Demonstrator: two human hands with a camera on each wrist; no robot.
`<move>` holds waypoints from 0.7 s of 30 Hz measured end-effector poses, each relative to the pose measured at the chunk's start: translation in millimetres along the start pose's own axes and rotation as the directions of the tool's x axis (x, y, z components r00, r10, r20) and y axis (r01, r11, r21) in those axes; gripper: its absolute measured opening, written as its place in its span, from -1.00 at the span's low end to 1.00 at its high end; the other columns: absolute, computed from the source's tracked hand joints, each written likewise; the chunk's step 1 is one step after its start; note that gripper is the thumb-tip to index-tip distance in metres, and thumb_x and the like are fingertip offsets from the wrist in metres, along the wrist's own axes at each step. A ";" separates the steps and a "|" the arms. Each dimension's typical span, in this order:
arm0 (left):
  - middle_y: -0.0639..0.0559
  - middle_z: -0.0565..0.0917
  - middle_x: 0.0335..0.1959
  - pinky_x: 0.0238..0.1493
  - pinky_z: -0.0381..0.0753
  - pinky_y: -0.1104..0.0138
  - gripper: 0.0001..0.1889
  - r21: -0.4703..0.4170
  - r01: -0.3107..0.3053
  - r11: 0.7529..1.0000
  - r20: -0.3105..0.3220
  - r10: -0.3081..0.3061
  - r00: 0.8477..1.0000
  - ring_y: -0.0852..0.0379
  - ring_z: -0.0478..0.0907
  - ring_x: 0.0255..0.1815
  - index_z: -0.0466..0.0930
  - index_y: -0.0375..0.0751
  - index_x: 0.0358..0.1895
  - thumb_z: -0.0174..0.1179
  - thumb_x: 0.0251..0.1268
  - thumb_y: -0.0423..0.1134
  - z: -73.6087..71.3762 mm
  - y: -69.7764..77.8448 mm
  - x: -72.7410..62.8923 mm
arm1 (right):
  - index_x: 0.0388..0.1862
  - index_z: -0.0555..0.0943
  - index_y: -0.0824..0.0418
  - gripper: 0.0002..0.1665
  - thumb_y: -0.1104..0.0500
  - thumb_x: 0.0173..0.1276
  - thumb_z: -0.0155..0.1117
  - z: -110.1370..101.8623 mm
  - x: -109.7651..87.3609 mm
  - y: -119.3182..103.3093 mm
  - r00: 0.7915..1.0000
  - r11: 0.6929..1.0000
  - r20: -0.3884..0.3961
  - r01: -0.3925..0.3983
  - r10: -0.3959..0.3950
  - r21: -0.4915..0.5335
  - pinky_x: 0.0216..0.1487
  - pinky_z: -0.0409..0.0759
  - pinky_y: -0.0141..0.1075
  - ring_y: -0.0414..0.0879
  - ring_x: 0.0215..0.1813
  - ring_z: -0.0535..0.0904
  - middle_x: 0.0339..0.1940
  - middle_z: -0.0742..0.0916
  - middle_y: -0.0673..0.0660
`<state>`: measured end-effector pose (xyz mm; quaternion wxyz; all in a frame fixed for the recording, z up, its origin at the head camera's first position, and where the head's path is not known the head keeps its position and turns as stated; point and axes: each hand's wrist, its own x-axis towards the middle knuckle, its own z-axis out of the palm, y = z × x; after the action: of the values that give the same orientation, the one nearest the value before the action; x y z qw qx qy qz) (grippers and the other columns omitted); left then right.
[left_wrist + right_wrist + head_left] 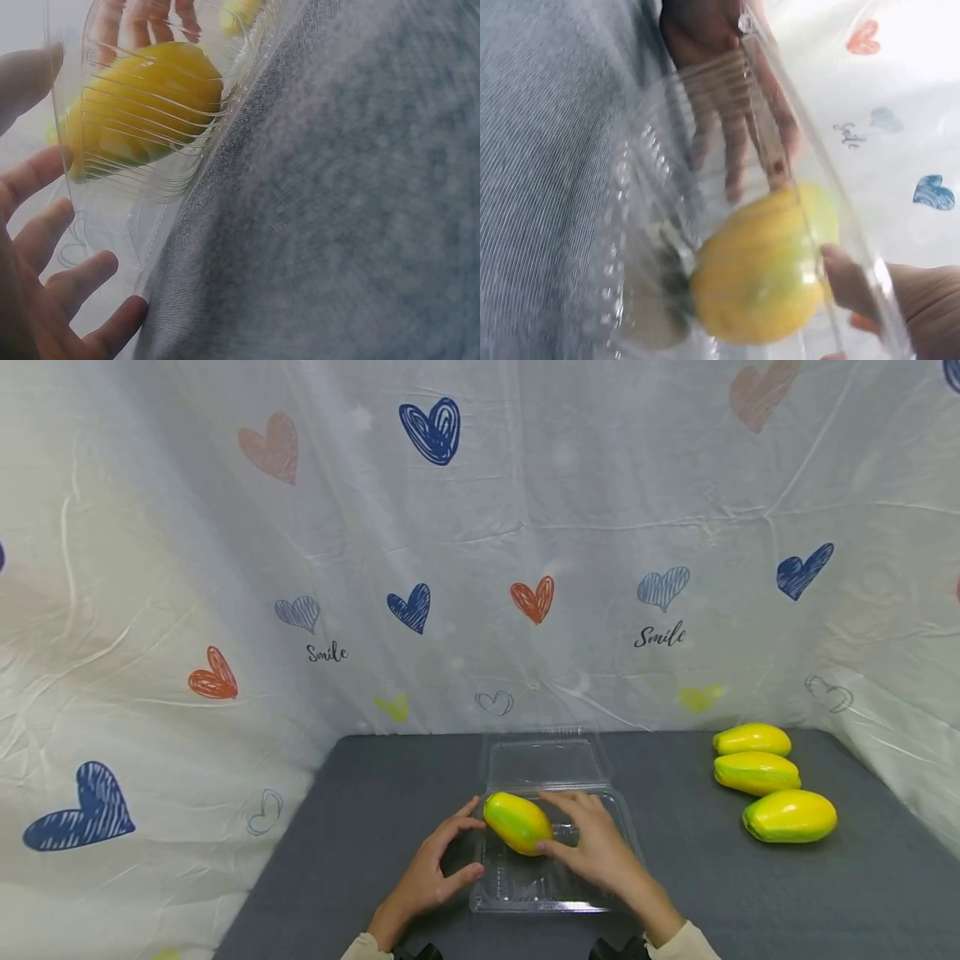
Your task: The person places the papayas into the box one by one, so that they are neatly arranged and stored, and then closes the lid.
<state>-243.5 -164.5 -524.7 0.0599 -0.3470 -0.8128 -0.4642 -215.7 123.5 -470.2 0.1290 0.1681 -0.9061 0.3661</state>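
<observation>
A yellow-green papaya (517,823) is tilted inside a clear plastic clamshell box (543,906). My right hand (596,843) has its thumb against the papaya's near right end, with the fingers reaching round its far side. In the right wrist view the right thumb (847,277) touches the papaya (761,266). My left hand (435,864) is at the box's left side, fingers spread and thumb apart, close to the fruit. The left wrist view shows the left fingers (82,285) extended beside the clear wall; whether one touches the papaya (150,105), I cannot tell.
The box's lid (547,762) lies folded back behind its base. Three more papayas (752,739), (757,773), (790,816) lie in a column at the right of the grey tablecloth (337,827). A white curtain (480,543) printed with hearts hangs behind the table.
</observation>
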 end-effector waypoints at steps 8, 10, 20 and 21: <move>-0.02 0.24 0.63 0.54 0.35 0.12 -0.51 -0.006 0.013 1.000 0.007 -0.013 1.000 -0.07 0.22 0.63 0.46 0.07 0.33 0.30 0.36 -0.23 0.4 0.6 0.0 | 0.35 0.59 0.09 -0.21 0.07 0.11 0.63 -9.0 -3.1 8.8 0.999 1.000 -0.053 0.006 -0.006 -0.001 0.15 0.57 0.10 0.06 0.15 0.54 0.14 0.70 0.14; -0.01 0.23 0.63 0.53 0.36 0.09 -0.51 -0.005 0.017 1.000 0.010 -0.017 1.000 -0.06 0.21 0.63 0.46 0.10 0.34 0.30 0.37 -0.22 0.4 0.6 -0.2 | 0.35 0.59 0.09 -0.22 0.08 0.10 0.63 -11.1 -3.6 10.6 0.997 1.000 -0.073 0.015 -0.015 -0.003 0.19 0.56 0.17 0.11 0.18 0.55 0.14 0.70 0.14; -0.02 0.23 0.63 0.53 0.36 0.09 -0.51 -0.007 0.022 1.000 0.011 -0.022 1.000 -0.07 0.21 0.63 0.46 0.08 0.34 0.30 0.37 -0.23 0.3 0.6 -0.5 | 0.28 0.63 0.18 -0.26 0.13 0.09 0.64 -21.1 -5.7 17.6 0.983 0.997 -0.168 0.074 -0.073 -0.004 0.16 0.59 0.21 0.13 0.15 0.61 0.10 0.73 0.13; -0.02 0.23 0.63 0.54 0.35 0.10 -0.51 -0.010 0.023 1.000 0.012 -0.023 1.000 -0.07 0.21 0.63 0.46 0.08 0.34 0.30 0.37 -0.23 0.3 0.6 -0.7 | 0.28 0.63 0.17 -0.27 0.13 0.09 0.64 -22.1 -6.4 18.5 0.983 0.997 -0.170 0.071 -0.070 -0.002 0.15 0.59 0.19 0.12 0.15 0.61 0.10 0.73 0.12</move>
<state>-242.6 -164.4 -524.7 0.0482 -0.3408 -0.8146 -0.4670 -214.9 152.9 -468.5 0.2183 0.1685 -0.8846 0.3761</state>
